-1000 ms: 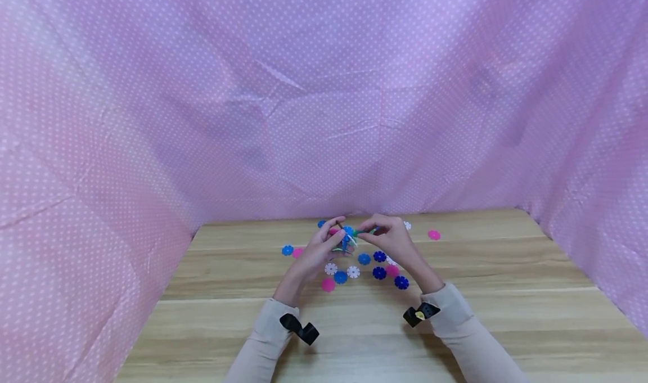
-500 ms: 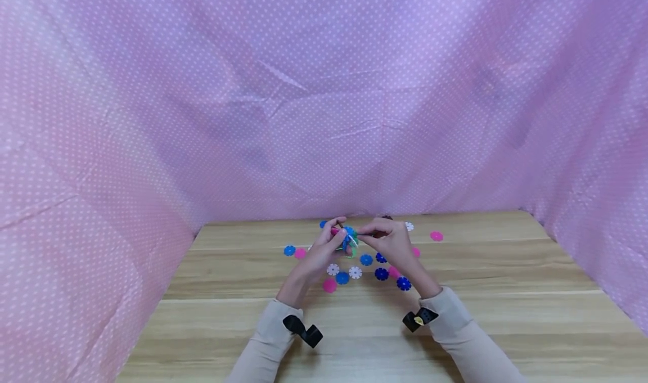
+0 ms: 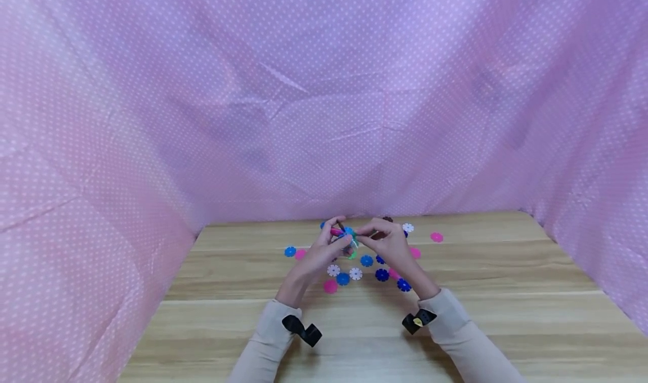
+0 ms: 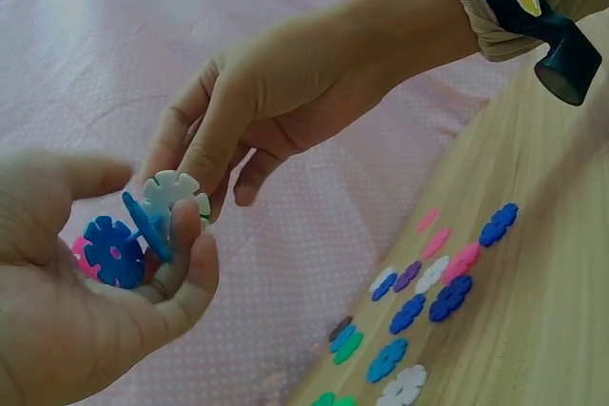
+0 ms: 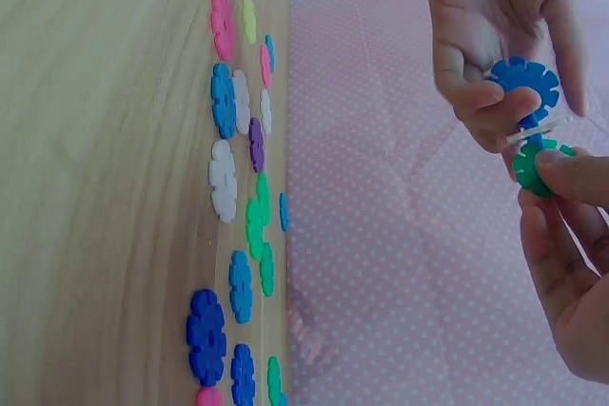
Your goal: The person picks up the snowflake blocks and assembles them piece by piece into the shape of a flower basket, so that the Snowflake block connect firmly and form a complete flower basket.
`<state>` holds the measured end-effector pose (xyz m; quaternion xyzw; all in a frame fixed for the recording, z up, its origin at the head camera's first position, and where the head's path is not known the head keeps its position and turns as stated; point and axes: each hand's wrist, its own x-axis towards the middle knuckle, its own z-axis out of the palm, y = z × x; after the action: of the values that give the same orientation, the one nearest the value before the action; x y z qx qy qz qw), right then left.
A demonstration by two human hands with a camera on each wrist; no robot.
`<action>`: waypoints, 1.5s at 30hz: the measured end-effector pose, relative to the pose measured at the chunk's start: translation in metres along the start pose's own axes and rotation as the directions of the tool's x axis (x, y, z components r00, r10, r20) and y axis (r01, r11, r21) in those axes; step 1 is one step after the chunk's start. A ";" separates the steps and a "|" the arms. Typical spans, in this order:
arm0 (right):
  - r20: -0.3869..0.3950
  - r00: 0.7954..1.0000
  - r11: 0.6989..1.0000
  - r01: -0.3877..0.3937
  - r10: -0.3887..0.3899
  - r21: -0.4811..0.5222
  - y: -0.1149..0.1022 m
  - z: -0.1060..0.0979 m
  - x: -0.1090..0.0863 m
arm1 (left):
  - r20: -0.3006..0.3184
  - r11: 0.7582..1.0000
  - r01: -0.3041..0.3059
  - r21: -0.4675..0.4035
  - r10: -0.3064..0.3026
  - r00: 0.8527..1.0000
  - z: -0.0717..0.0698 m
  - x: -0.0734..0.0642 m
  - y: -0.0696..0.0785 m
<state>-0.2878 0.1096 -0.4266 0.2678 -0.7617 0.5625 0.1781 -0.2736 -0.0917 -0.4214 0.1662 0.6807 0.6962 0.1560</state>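
Observation:
My left hand (image 3: 316,256) holds a small cluster of plastic snowflake discs, slotted into each other, above the table. In the left wrist view the cluster has a dark blue disc (image 4: 114,252), a lighter blue disc (image 4: 146,225) set crosswise and a white disc (image 4: 173,195). A bit of pink shows behind them. My right hand (image 3: 390,239) meets the cluster from the other side. Its thumb and fingers pinch a green disc (image 5: 526,170), which sits right at the cluster's end in the right wrist view. The left fingers partly hide the joined pieces.
Loose discs lie scattered on the wooden table (image 3: 364,338) under and around the hands, among them a pink disc (image 3: 331,286), a white disc (image 3: 356,274) and a dark blue disc (image 3: 404,284). A pink dotted cloth (image 3: 324,118) hangs behind and at both sides.
The green disc has turned and come closer in against the cluster, between the hands. The left thumb has shifted further over the joined pieces. The loose discs on the table lie as before.

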 end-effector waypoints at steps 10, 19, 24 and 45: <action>0.077 0.994 0.997 -0.083 0.083 -0.008 -0.004 -0.002 -0.001 | -0.151 0.998 -0.066 0.001 0.066 0.986 -0.003 -0.001 0.001; 0.092 0.992 0.996 -0.086 0.085 0.007 -0.006 -0.002 -0.001 | -0.084 0.998 -0.067 -0.015 0.066 0.994 0.002 0.000 0.000; 0.147 0.983 0.994 -0.111 0.108 0.014 -0.009 -0.004 -0.001 | -0.102 0.998 -0.054 -0.036 0.050 0.993 0.003 0.002 -0.002; 0.481 0.857 0.964 -0.062 0.184 -0.259 0.023 -0.091 -0.018 | -0.191 0.999 -0.015 -0.032 0.009 0.982 -0.003 0.003 -0.004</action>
<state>-0.2899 0.2052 -0.4266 0.3320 -0.8582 0.3902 -0.0317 -0.2778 -0.0930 -0.4249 0.1004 0.6798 0.7210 0.0887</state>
